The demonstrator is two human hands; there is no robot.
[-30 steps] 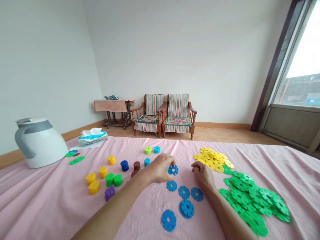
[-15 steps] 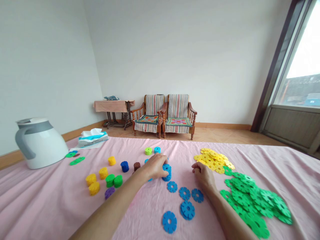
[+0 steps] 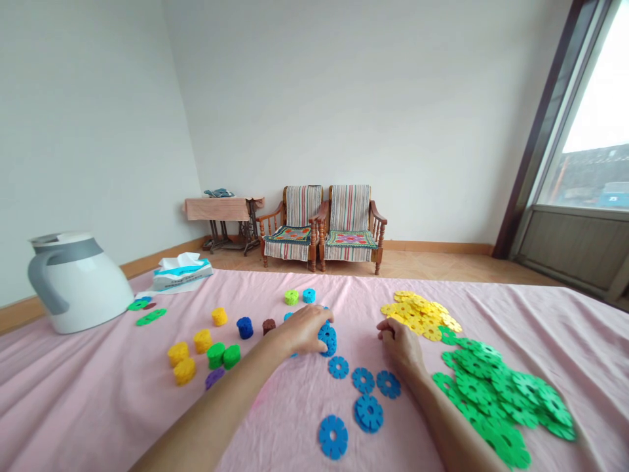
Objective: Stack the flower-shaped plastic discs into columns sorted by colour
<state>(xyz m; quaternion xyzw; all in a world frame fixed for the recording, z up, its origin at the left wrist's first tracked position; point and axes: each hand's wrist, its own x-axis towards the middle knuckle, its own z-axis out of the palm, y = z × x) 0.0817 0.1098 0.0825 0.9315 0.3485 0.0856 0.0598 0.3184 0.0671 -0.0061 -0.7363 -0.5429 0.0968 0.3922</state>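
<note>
The blue notched-disc stack (image 3: 328, 341) stands mid-way along the pink cloth (image 3: 275, 426), pinched between thumb and fingers of the left hand (image 3: 304, 329) at its nine o'clock; the right hand (image 3: 403, 346), at three o'clock, curls loosely, how tightly I cannot tell. Even pressure on opposite rims should keep the discs square. Around the stack: loose blue discs (image 3: 363, 373) in five spots, four to six o'clock, one spot looking doubled; toward nine, four yellow stacks (image 3: 202, 341), two green stacks (image 3: 232, 356), one dark-blue stack (image 3: 244, 329), one purple stack (image 3: 215, 378), one brown stack (image 3: 268, 326); toward eleven, one lime stack (image 3: 291, 301).
</note>
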